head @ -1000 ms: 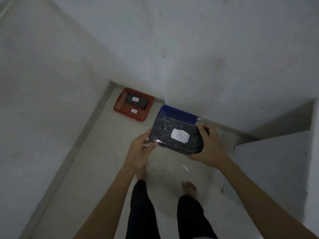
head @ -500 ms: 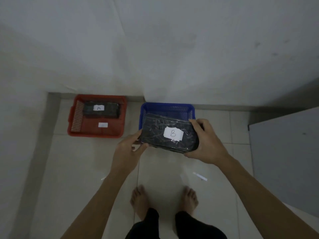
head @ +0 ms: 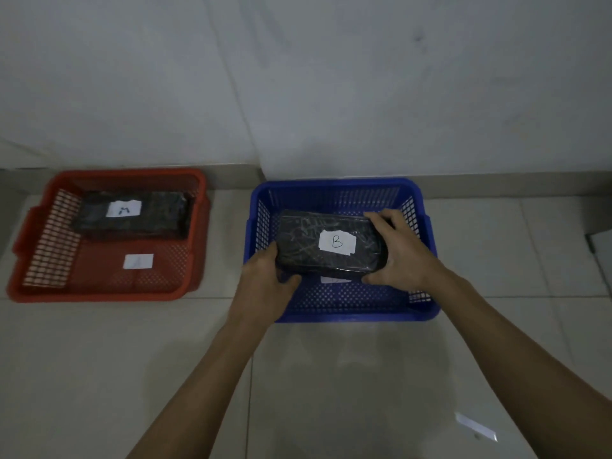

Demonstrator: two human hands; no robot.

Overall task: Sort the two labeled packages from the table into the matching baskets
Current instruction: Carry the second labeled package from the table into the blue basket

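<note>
A dark wrapped package with a white label "B" [head: 329,241] is inside the blue basket [head: 334,308], held at both ends. My left hand [head: 265,281] grips its left end and my right hand [head: 402,251] grips its right end. A white label on the basket floor shows partly under the package. To the left, the red basket [head: 99,289] holds a second dark package [head: 132,212] with a white label, lying at its back. Another white label [head: 138,261] sits on the red basket's floor.
Both baskets stand on a pale tiled floor against a white wall [head: 298,77]. A small white scrap [head: 475,425] lies on the floor at the lower right. A grey edge [head: 601,243] shows at the far right.
The view has come much closer to the baskets and lower. Both hands have carried the B package forward and down from above the blue basket into it.
</note>
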